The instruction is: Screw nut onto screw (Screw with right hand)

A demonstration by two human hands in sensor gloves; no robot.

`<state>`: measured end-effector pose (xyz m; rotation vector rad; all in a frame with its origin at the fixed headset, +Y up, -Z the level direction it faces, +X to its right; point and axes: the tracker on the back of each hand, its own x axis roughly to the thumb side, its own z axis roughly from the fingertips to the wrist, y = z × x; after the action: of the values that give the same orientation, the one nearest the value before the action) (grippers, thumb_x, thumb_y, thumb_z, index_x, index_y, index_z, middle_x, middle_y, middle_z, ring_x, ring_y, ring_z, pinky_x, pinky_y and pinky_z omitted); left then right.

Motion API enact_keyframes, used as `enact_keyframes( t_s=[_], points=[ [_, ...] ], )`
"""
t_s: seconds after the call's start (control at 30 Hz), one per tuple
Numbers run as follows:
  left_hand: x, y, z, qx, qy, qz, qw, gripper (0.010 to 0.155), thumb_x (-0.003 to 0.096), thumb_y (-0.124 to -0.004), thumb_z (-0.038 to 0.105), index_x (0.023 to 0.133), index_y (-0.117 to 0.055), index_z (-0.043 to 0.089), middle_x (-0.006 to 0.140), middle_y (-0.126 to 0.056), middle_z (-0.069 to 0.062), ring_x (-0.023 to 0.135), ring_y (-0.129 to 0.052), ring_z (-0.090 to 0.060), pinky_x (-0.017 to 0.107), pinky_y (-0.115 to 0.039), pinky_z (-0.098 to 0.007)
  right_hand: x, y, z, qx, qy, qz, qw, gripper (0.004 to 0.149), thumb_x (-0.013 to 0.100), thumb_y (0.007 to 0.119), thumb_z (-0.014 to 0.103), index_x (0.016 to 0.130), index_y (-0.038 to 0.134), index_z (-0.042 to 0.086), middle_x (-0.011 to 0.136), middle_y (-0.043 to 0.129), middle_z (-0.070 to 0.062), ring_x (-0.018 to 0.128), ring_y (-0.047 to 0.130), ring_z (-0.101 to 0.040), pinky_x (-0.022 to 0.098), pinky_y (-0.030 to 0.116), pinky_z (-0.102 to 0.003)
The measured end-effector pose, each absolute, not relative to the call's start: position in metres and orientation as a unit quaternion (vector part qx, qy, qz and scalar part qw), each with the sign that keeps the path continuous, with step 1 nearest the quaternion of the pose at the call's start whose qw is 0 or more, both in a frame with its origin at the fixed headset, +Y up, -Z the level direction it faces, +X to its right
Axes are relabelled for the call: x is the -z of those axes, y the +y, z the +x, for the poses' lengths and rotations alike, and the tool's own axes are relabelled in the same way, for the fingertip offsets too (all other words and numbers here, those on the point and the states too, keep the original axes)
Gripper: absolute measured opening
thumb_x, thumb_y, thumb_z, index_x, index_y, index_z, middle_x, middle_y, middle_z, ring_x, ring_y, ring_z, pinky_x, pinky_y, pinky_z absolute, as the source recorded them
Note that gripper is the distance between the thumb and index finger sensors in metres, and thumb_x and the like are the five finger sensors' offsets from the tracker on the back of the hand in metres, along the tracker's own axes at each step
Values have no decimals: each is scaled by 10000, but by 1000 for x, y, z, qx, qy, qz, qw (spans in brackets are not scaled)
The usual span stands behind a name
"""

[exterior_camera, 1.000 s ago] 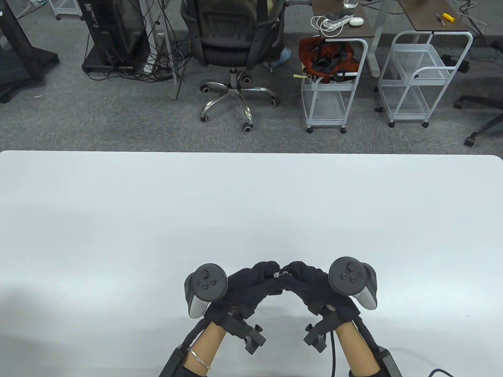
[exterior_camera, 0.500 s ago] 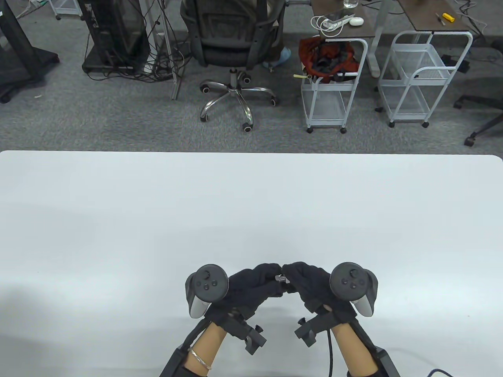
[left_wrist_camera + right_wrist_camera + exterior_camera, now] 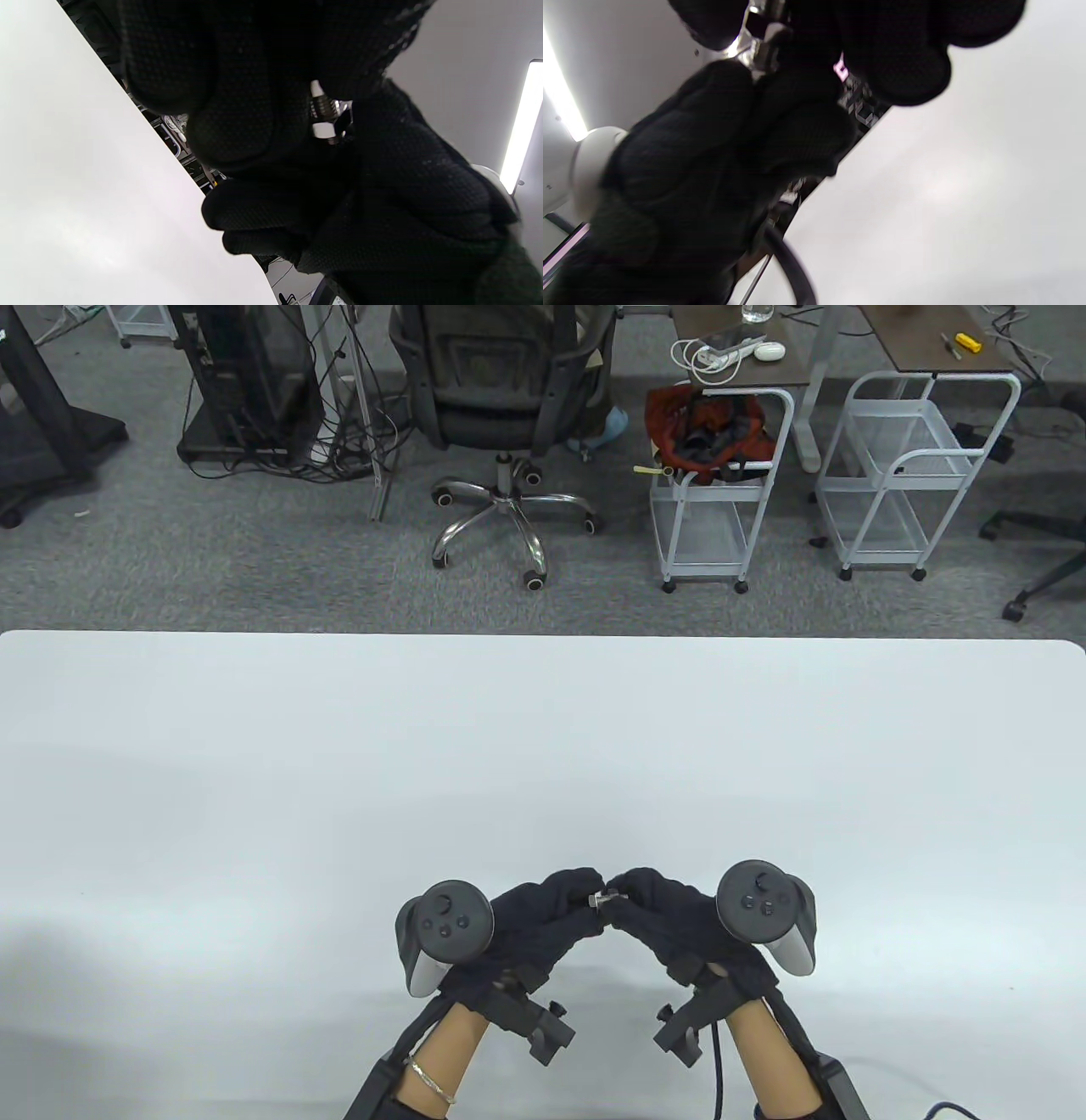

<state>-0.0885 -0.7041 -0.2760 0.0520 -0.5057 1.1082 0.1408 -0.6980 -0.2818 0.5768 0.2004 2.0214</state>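
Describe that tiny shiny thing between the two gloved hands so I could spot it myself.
Start at the white table and follow its near edge to the two black-gloved hands, left hand and right hand. Where their fingertips meet sits a small silver screw with a hexagonal nut on it, the only bright metal against the black.

Right hand (image 3: pixel 679 920): is being rolled back outward from its position half a second ago, its tracker (image 3: pixel 764 903) being carried slightly up and to the right.
Right wrist mount (image 3: pixel 683 1035): is being swung rightward, back toward its place of a second ago.
Nut (image 3: pixel 607 899): is being exposed more between the fingertips than half a second ago.
Left hand (image 3: pixel 543 925): is being shifted only marginally, its tracker (image 3: pixel 445 920) being tipped slightly leftward.
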Motion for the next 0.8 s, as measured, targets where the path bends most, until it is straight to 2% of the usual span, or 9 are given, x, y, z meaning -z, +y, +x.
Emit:
enact_keyframes(
  t_s=[0.13,0.2,0.3,0.33,0.47,0.53,0.63,0.77,0.8],
  points=[
    [276,-706,-86,-523,-245,13,816,473,453,-821,351,855,-838,102,625,-1118,-31,485,-1124,-153,427,-927,-328,280,-698,140,-852,-39,190,486,445,600,636,367,681,872,-1,631,970,-258,412,1029,-341,386,771,-552],
    [276,-706,-86,-521,-241,18,819,469,451,-826,346,854,-841,107,628,-1117,-30,486,-1124,-155,428,-926,-330,281,-698,141,-855,-19,203,477,453,603,627,365,696,866,-9,648,961,-268,427,1026,-351,394,767,-558],
    [275,-705,-88,-509,-235,32,828,462,449,-827,344,851,-845,116,638,-1113,-24,493,-1123,-151,432,-927,-325,281,-696,141,-840,66,238,483,498,593,706,375,846,756,-50,814,839,-334,609,949,-426,487,698,-606],
    [275,-705,-87,-510,-240,28,826,460,447,-830,341,849,-848,117,633,-1115,-26,490,-1123,-151,430,-927,-326,281,-696,142,-841,67,238,481,490,596,702,378,848,752,-39,821,834,-324,615,946,-418,495,697,-601],
    [275,-705,-86,-517,-242,24,821,462,444,-834,345,842,-853,110,621,-1119,-25,479,-1124,-149,425,-926,-327,279,-697,141,-849,-34,196,489,434,599,643,347,675,880,-8,632,970,-269,415,1028,-354,386,767,-563],
    [275,-706,-87,-510,-240,27,825,456,444,-836,343,842,-855,120,625,-1118,-23,485,-1123,-149,426,-926,-325,280,-696,142,-852,-2,208,481,455,604,634,359,725,856,-19,683,944,-288,468,1015,-375,413,753,-574],
    [275,-704,-88,-507,-235,37,828,453,441,-840,344,837,-861,127,628,-1116,-21,483,-1123,-147,427,-927,-324,280,-695,141,-848,73,239,467,501,592,714,385,862,738,-36,837,822,-326,632,937,-425,501,690,-606],
    [274,-705,-85,-511,-243,28,824,451,431,-851,353,825,-871,133,611,-1122,-10,471,-1125,-141,421,-927,-320,279,-697,141,-855,-54,194,479,435,598,641,359,654,888,5,616,984,-251,401,1035,-344,381,775,-554],
    [274,-705,-85,-513,-239,31,824,450,430,-853,352,822,-873,131,611,-1122,-12,471,-1124,-143,420,-926,-323,279,-697,141,-854,-52,194,480,433,597,643,354,643,893,4,605,988,-252,389,1036,-347,374,776,-555]
  ],
)
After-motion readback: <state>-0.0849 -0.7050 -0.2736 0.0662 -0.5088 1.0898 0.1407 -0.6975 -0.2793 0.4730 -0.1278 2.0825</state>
